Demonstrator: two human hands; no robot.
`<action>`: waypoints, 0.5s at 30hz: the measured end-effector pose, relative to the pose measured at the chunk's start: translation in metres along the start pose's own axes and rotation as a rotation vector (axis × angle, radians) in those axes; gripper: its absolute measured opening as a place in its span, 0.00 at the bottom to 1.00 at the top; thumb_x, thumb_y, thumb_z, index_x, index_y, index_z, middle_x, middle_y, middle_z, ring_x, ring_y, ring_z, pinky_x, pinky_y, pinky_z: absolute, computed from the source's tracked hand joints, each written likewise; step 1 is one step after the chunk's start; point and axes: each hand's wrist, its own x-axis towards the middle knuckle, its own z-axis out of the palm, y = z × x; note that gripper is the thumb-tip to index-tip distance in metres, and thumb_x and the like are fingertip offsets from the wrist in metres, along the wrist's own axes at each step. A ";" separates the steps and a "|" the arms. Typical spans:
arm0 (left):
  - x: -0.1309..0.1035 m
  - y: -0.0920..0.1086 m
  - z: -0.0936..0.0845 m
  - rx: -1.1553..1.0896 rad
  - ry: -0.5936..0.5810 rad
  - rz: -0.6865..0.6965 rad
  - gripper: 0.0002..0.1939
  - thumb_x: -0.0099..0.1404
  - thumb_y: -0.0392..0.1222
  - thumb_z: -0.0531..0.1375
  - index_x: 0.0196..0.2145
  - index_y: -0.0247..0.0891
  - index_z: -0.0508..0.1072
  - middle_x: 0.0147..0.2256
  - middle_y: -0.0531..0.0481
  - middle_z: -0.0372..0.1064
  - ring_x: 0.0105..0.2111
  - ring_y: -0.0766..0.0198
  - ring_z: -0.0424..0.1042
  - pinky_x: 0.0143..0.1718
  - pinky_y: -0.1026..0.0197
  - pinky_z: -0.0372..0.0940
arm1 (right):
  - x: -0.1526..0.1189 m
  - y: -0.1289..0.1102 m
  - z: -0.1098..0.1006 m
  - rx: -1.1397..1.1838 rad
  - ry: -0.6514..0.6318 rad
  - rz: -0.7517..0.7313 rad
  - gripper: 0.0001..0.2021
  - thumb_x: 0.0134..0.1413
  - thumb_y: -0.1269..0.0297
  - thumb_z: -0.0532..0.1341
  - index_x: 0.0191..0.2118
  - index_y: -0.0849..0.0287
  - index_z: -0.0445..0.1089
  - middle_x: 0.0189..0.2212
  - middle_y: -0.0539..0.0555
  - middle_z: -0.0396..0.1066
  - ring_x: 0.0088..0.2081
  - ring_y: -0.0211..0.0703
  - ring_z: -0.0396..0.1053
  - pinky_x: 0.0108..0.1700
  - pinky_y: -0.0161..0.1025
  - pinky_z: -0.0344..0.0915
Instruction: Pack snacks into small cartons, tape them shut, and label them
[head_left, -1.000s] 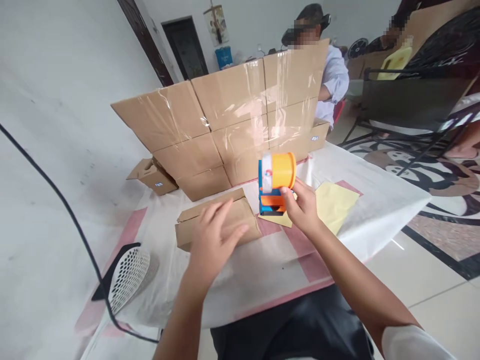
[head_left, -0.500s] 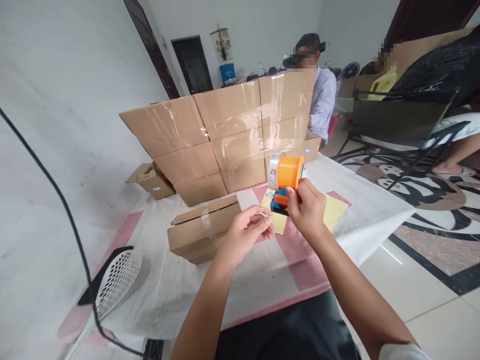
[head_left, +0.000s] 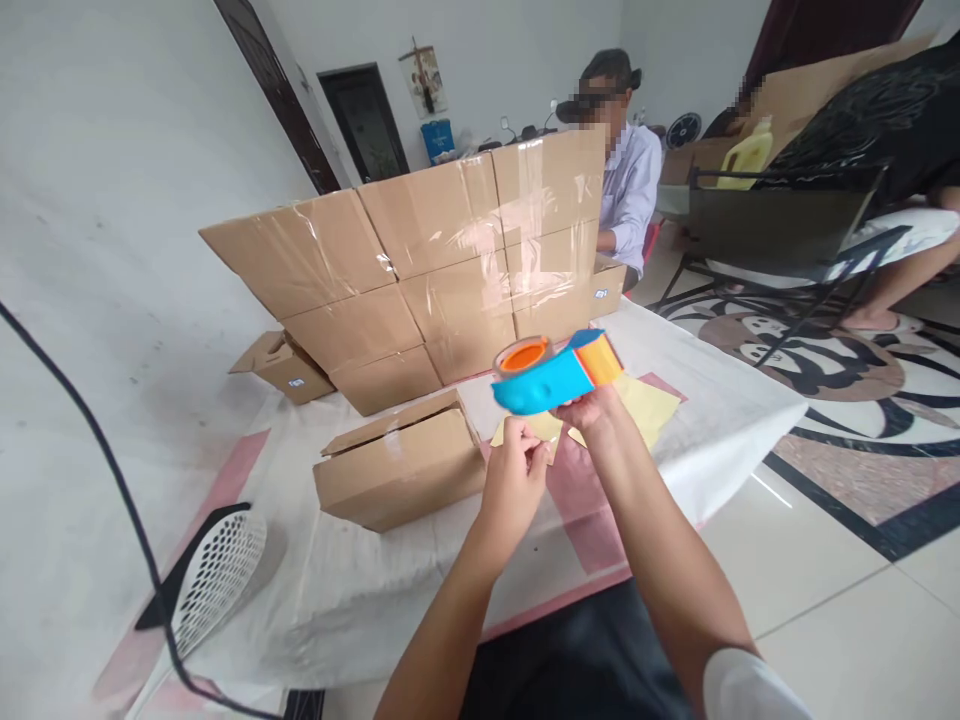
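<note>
My right hand (head_left: 596, 408) grips a blue and orange tape dispenser (head_left: 544, 385) from below, raised over the table. Its blue side faces me, and a roll of tape with an orange core (head_left: 523, 355) shows on top. Close beneath its left end is my left hand (head_left: 517, 462), fingers curled in a pinch; whatever may be between them is too small to make out. Left of that hand, a closed cardboard box (head_left: 401, 465) lies on the table, a strip of tape across its top seam. Yellow paper sheets (head_left: 649, 405) lie behind my hands.
A wall of taped cardboard boxes (head_left: 450, 290) stands across the table's back. A smaller box (head_left: 289, 370) sits at its left. A white net-like paddle (head_left: 221, 565) and a black cable (head_left: 112, 470) are at left. Behind the boxes sits a person (head_left: 634, 190).
The tape dispenser has turned in my right hand, blue side now toward me, and dropped slightly left. My left hand has curled its fingers tighter and tipped upward. The view has shifted slightly.
</note>
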 end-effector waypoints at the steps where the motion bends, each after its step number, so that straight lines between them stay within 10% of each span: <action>1: -0.004 -0.002 0.000 0.015 0.012 -0.014 0.13 0.70 0.46 0.60 0.37 0.44 0.57 0.30 0.53 0.73 0.32 0.63 0.75 0.36 0.61 0.64 | 0.006 0.005 -0.003 -0.025 0.048 0.022 0.24 0.61 0.38 0.57 0.25 0.53 0.63 0.14 0.52 0.60 0.23 0.49 0.63 0.23 0.42 0.61; 6: -0.021 -0.006 -0.011 -0.193 0.109 -0.065 0.17 0.71 0.48 0.60 0.37 0.45 0.52 0.31 0.53 0.76 0.30 0.65 0.73 0.37 0.61 0.65 | 0.033 0.035 0.018 -0.195 0.185 0.147 0.22 0.65 0.44 0.54 0.26 0.55 0.64 0.19 0.53 0.64 0.27 0.47 0.67 0.29 0.40 0.63; 15: -0.028 -0.008 -0.041 -0.181 0.241 -0.088 0.19 0.70 0.49 0.62 0.36 0.44 0.52 0.28 0.55 0.73 0.28 0.66 0.73 0.36 0.62 0.65 | -0.036 0.007 0.044 -0.203 -0.377 0.111 0.18 0.65 0.48 0.61 0.39 0.60 0.77 0.31 0.54 0.76 0.31 0.41 0.71 0.30 0.35 0.64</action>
